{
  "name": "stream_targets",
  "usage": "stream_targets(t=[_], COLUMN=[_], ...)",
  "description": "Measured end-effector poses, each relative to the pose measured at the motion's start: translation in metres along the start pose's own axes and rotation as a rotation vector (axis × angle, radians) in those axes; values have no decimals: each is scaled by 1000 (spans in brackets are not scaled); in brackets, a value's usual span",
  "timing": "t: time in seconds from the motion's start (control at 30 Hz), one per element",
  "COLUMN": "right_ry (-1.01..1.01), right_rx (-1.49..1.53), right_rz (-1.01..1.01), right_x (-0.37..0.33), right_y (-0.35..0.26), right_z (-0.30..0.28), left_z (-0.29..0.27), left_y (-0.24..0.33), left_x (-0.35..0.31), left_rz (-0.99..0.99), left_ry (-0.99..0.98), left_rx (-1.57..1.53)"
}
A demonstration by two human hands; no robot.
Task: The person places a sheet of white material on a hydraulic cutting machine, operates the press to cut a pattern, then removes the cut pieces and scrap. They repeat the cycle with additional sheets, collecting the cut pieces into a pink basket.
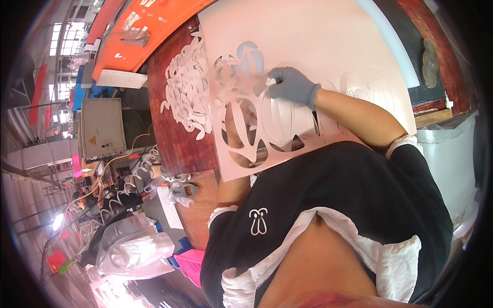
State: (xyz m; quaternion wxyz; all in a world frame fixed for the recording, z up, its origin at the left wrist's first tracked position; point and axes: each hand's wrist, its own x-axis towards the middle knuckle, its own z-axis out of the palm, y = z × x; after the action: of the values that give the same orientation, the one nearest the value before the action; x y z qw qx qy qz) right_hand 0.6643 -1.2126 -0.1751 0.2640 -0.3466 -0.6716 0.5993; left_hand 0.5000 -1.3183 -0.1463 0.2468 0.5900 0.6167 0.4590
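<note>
A large pale pink sheet point(308, 36) lies across the work table, with rows of rounded, shoe-sole-like outlines cut in it. Some outlines are open holes along its left part; others still hold their pieces. My right hand point(294, 88), in a grey glove, is closed with thumb and fingers pinched on the sheet's material beside the holes. My left forearm point(233, 187) passes beneath the sheet, and bits of it show through the holes. The left hand's fingers are hidden or blurred there. Just left of the sheet is a heap of curved pale cut pieces point(187, 87).
The dark red table top point(187, 151) shows left of the sheet. A light blue sheet point(393, 41) sticks out at the right, near a dark sole-shaped piece point(429, 64). An orange surface point(159, 23) stands behind. A grey electrical box point(102, 127) and coiled hose point(126, 187) are at left.
</note>
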Motion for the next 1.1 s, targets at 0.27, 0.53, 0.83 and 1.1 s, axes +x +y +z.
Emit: stream_targets(t=[0.27,0.53,0.83,1.1], right_ry=[150,-210,-287,-181], right_rx=[-234,-214,-108,121], right_rz=[-21,259,234,139], right_x=[-33,-70,-57,-63], right_y=[-16,-18,-21,1], right_z=[0,10,16,-3], left_z=[16,21,11,7], left_y=[33,55,53,25], left_x=[-20,-12,-5,-6], left_rz=[-89,86,8,-472], left_ry=[-156,-31,-248,-231], left_rx=[-325,30,-233,-424])
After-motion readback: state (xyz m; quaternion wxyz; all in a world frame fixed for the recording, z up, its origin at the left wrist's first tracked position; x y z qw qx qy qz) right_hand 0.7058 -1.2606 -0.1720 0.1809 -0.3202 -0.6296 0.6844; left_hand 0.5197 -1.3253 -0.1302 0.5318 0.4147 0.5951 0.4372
